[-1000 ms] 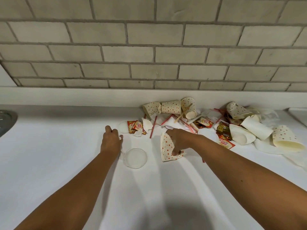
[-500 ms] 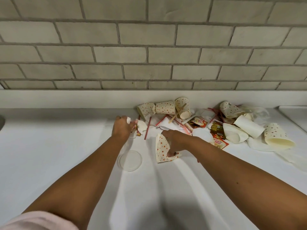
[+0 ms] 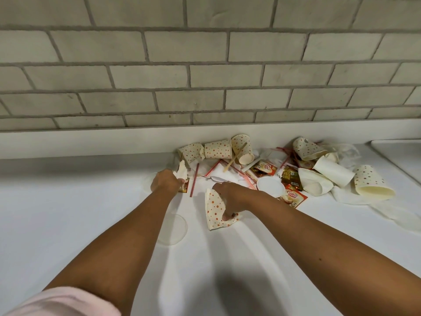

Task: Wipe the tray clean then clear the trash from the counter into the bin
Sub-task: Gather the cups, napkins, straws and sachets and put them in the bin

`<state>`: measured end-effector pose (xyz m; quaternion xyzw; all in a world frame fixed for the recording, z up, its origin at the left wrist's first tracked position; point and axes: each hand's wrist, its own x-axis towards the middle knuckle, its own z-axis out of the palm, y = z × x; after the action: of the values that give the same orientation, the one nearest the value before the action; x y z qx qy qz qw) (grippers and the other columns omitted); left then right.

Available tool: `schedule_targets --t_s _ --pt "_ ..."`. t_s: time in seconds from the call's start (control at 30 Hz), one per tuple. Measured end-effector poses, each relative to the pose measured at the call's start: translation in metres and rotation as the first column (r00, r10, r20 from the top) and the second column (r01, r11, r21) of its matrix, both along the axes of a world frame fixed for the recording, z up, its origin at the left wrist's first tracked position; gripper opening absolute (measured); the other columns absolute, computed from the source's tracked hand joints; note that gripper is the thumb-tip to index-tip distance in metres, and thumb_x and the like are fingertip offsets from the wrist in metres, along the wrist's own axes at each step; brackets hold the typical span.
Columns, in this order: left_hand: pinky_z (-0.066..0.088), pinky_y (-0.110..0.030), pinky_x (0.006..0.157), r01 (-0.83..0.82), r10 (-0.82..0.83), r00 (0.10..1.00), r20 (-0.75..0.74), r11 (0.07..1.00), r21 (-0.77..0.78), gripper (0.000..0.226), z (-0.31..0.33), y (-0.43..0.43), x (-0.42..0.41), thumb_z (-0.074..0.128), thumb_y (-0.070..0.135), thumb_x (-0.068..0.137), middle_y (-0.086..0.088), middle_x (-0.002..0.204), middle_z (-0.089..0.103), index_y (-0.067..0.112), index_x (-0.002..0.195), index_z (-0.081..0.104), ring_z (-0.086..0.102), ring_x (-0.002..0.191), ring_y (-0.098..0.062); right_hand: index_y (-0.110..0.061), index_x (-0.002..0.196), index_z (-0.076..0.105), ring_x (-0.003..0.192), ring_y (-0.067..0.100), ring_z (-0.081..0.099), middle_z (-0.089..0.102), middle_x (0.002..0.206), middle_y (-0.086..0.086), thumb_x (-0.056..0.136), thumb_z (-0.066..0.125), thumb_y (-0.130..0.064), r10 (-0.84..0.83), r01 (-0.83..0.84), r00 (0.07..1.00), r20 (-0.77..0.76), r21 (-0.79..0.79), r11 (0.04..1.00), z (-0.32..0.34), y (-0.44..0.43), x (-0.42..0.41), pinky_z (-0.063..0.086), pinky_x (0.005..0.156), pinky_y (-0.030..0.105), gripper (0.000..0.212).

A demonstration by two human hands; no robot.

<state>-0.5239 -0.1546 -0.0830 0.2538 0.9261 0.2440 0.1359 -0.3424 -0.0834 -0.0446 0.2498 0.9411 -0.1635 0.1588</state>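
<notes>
A pile of trash lies against the back of the white counter [image 3: 68,213]: several dotted paper cups [image 3: 217,148], plain white cups [image 3: 333,171], creamer sachets [image 3: 292,197], red-striped stirrers [image 3: 195,179] and a white lid [image 3: 270,187]. My left hand [image 3: 165,182] is closed around crumpled white paper [image 3: 182,168] at the pile's left edge, over a sachet. My right hand [image 3: 232,197] grips a flattened dotted cup [image 3: 213,209] on the counter in front of the pile. A clear plastic lid [image 3: 175,229] lies flat beside my left forearm.
A grey brick wall rises behind the counter's low white upstand. A white raised edge [image 3: 401,153] shows at the far right. White crumpled plastic [image 3: 391,213] trails off the pile toward the right. No bin or tray is in sight.
My left hand moved away from the clear lid, up to the pile's left edge, and closed on crumpled white paper. My right hand kept its hold on the flattened cup.
</notes>
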Motion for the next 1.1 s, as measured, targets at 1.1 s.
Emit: schedule_targets --t_s 1.1 --pt "0.046 -0.031 0.079 0.515 -0.548 0.825 -0.137 0.630 0.581 0.033 0.090 0.067 0.259 0.059 0.027 0.090 -0.010 0.108 0.068 0.009 0.118 0.061 0.063 0.098 -0.027 -0.013 0.071 0.049 0.064 0.014 0.048 0.052 0.076 0.001 0.079 0.073 -0.023 -0.516 0.510 0.828 -0.219 -0.090 0.855 0.075 0.045 0.227 0.035 0.050 0.019 0.027"
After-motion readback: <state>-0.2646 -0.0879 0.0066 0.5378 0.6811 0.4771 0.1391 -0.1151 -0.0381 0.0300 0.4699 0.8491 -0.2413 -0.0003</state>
